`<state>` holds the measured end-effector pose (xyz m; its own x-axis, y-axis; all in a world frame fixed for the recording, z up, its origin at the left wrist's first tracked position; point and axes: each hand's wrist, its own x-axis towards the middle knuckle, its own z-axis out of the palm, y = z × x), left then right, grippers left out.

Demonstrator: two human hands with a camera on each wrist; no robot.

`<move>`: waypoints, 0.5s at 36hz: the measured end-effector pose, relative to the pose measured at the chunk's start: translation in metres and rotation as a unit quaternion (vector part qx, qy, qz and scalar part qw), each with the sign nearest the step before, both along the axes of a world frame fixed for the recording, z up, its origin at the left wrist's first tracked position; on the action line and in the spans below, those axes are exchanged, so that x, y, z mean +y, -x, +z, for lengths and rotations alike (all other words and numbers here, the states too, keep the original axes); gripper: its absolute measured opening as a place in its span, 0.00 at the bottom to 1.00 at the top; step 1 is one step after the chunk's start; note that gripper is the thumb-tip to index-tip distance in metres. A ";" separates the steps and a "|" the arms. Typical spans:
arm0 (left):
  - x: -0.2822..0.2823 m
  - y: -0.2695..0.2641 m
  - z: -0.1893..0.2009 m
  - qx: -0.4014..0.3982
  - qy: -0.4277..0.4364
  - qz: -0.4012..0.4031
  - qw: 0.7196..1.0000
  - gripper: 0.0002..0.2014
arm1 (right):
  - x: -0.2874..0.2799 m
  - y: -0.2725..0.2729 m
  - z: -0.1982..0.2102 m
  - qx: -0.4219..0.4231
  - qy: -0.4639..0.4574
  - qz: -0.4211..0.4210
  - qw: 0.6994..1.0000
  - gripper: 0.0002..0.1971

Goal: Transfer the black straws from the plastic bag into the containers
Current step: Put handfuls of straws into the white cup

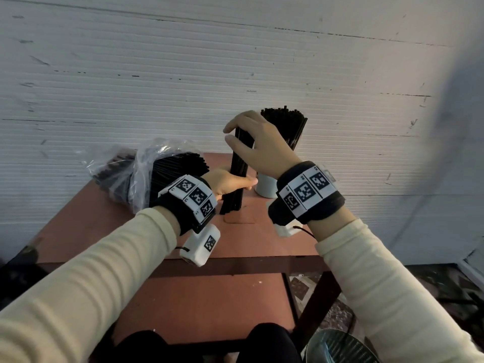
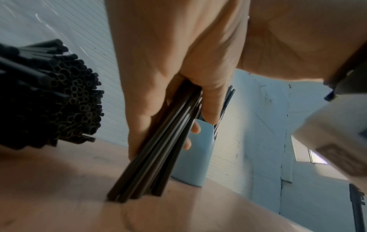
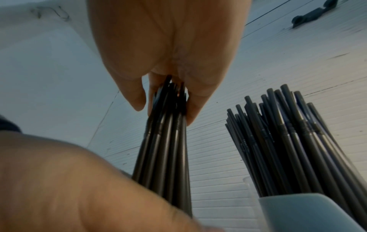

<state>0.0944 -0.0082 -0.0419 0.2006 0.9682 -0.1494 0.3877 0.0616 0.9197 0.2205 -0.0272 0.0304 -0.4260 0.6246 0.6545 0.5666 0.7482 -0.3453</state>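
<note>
Bundle [image 1: 237, 174] of black straws stands near upright on the table [image 1: 262, 239], bottom ends on the wood, just left of the cup [image 1: 265, 186]. Left hand [image 1: 230, 183] wraps the bundle low down, fingers curled round it; the left wrist view shows the fingertips [image 2: 195, 128] coming round the far side. Right hand [image 1: 258, 142] caps the top, thumb and fingers closed lightly on the upper ends. So both hands hold the one bundle.

The cup already carries a full fan of straws [image 1: 286, 127], tops spread wide. Bag [image 1: 146, 174] lies on its side at the table's left, open mouth toward the hands, still heavily stocked.

Step in hand, as I judge it: squaring the ends against the table before loading.

How to do it well:
- Keep the left grip loose enough that straws slide and settle level; a tight squeeze locks the uneven ends in place.
- Right palm flat on top evens the upper ends. In the right wrist view they look staggered.
- Once level, tighten the left hand before lifting, or the inner straws will drop out.
- Lift clear of the standing straws, then come down from above. The cup looks crowded; a slanted entry would likely catch the fanned tops or tip the cup.
- The right hand could part the standing straws to open a gap.
- Whether a second cup stands by, I cannot tell.
</note>
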 end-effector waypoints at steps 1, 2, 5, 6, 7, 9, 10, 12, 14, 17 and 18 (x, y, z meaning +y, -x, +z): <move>0.000 0.000 -0.002 0.008 0.002 0.002 1.000 0.18 | -0.001 0.000 0.000 0.008 -0.001 0.000 1.000 0.09; -0.001 0.000 -0.002 0.015 0.001 0.008 1.000 0.20 | -0.001 0.000 0.000 0.014 -0.003 0.002 1.000 0.09; -0.001 -0.001 -0.002 0.016 -0.011 0.023 1.000 0.24 | -0.004 0.001 0.001 0.005 -0.008 0.004 1.000 0.13; -0.002 -0.001 -0.001 0.008 -0.018 0.023 1.000 0.23 | -0.005 0.001 0.002 0.001 -0.009 0.004 1.000 0.18; -0.003 -0.002 0.000 0.000 -0.028 0.021 0.999 0.23 | -0.006 0.001 0.003 0.005 -0.010 0.002 1.000 0.26; -0.004 -0.001 0.003 -0.013 -0.063 0.024 0.998 0.22 | -0.009 -0.001 0.007 0.038 -0.009 -0.002 0.999 0.41; -0.004 0.000 0.005 -0.021 -0.083 0.023 0.996 0.20 | -0.011 -0.003 0.009 0.054 -0.005 -0.006 0.999 0.47; -0.008 0.001 0.010 -0.030 -0.118 0.003 0.993 0.17 | -0.017 -0.011 0.013 0.068 0.031 -0.011 0.997 0.53; -0.017 0.001 0.018 -0.010 -0.155 -0.044 0.987 0.14 | -0.024 -0.021 0.014 0.064 0.091 -0.019 0.994 0.54; -0.032 -0.003 0.030 0.031 -0.190 -0.160 0.968 0.12 | -0.028 -0.034 0.009 0.033 0.129 -0.014 0.991 0.44; -0.035 -0.005 0.033 0.051 -0.183 -0.196 0.962 0.13 | -0.029 -0.037 0.008 0.034 0.147 0.002 0.989 0.39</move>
<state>0.0992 -0.0430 -0.0088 0.5642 0.8122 0.1484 0.4044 -0.4286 0.8079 0.2573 -0.0564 0.0379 -0.3895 0.7903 0.4730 0.5314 0.6123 -0.5854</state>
